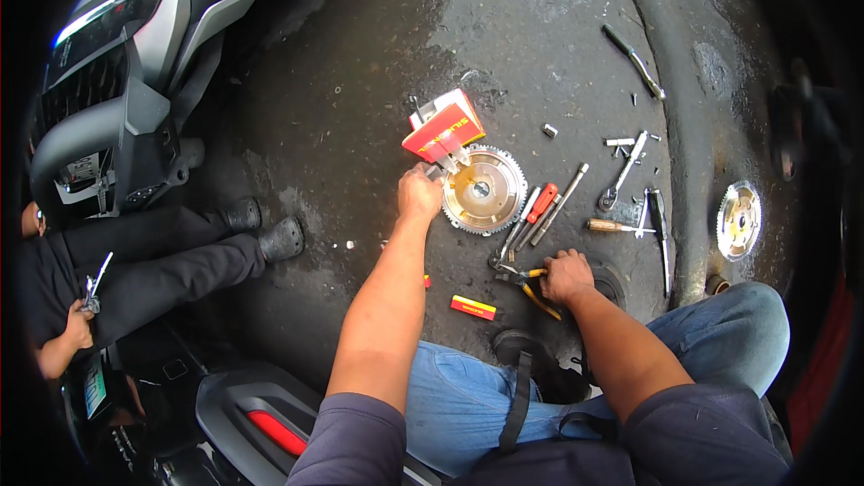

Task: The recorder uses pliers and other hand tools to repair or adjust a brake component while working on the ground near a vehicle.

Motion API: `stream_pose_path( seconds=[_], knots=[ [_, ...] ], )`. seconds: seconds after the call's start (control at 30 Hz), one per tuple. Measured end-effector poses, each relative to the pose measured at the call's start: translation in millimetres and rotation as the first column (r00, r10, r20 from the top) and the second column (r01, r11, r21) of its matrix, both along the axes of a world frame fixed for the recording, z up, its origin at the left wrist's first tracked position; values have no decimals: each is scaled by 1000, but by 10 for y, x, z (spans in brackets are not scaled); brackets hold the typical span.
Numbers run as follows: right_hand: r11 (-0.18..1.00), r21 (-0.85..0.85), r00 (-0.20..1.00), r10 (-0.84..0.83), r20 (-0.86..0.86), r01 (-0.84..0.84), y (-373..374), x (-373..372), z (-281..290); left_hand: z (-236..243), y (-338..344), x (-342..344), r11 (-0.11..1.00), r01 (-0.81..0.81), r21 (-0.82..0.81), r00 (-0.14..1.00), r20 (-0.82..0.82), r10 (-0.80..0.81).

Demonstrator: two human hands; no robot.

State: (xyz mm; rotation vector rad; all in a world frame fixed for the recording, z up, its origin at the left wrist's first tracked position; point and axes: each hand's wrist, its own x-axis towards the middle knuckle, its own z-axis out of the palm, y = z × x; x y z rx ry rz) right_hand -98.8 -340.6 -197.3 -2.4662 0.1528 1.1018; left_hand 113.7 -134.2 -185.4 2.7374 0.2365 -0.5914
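A round toothed metal disc [502, 182] lies on the ground in front of me, its face wet with a yellowish sheen. My left hand [420, 194] is closed at the disc's left edge, around a small greyish piece that I cannot make out. Just beyond it, an opened red and white box [447, 126] leans over the disc's upper edge. My right hand [568, 277] has its fingers curled at one yellow handle of a pair of pliers [515, 278], whose handles are spread. A red-handled screwdriver [542, 203] and slim metal tools lie between the disc and this hand.
A small red and yellow box [473, 308] lies near my foot. Ratchets [625, 171], a wooden-handled tool [616, 226] and loose bolts are scattered to the right. Another toothed disc [740, 220] stands beyond the raised ledge. At left, a person's legs [162, 261] extend beside a motorcycle [117, 126].
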Motion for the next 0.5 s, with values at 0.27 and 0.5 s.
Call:
stream_pose_path(
  seconds=[0.27, 0.5],
  knots=[
    [999, 17, 1000, -27, -4, 27, -5, -4, -19, -77, -51, 37, 991, -130, -43, 991, -46, 128],
    [1000, 23, 1000, -13, 3, 13, -12, 5, 11, -369, 97, 65, 955, -253, -152, 967, -79, 243]
  ],
)
